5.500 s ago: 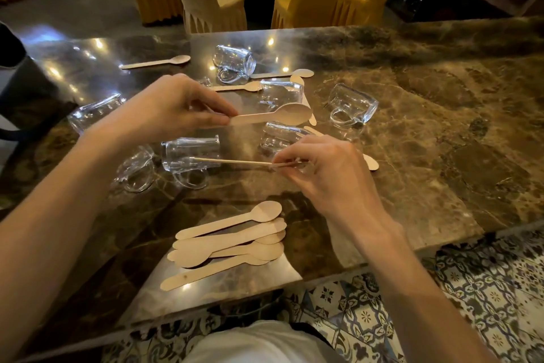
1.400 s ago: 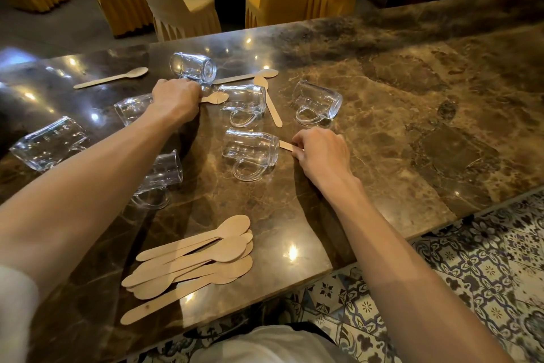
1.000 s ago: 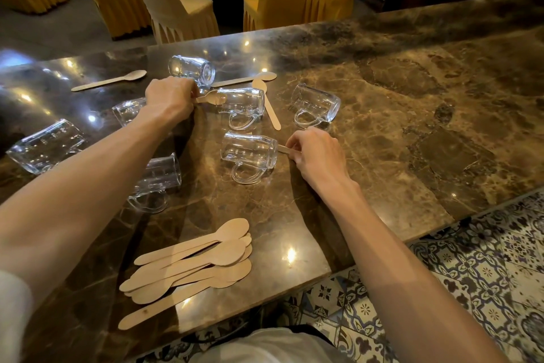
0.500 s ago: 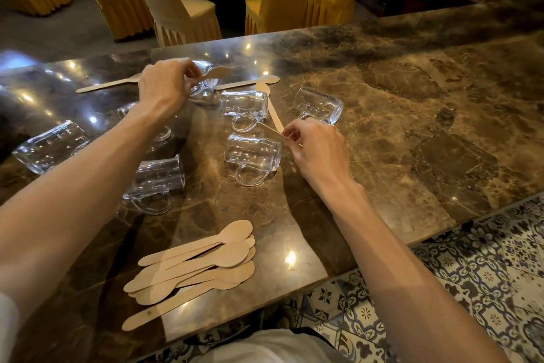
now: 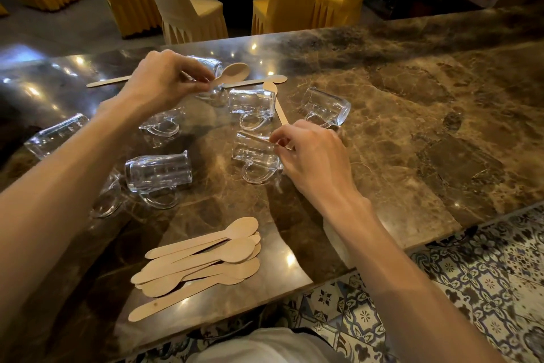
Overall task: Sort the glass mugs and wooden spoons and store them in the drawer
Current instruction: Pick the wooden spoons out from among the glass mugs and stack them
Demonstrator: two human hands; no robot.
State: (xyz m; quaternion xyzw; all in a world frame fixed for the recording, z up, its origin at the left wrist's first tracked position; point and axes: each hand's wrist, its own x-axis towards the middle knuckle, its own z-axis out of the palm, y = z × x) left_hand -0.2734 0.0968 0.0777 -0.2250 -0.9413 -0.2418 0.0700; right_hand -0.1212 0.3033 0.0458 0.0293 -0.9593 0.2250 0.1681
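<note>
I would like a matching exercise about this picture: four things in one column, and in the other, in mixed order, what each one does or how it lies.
1 left hand
2 right hand
3 spoon pile
4 rightmost mug

a lies on its side
b stacked near the counter front edge
c pinches the edge-on spoon
d grips the far spoon by its handle

Pairs: 1-d, 2-c, 3-b, 4-a

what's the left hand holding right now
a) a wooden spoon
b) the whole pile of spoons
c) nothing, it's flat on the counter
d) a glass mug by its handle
A: the left hand pinches a wooden spoon by its handle, with the bowl sticking out to the right. The right hand pinches a second spoon. The spoon pile lies untouched near the counter edge.
</note>
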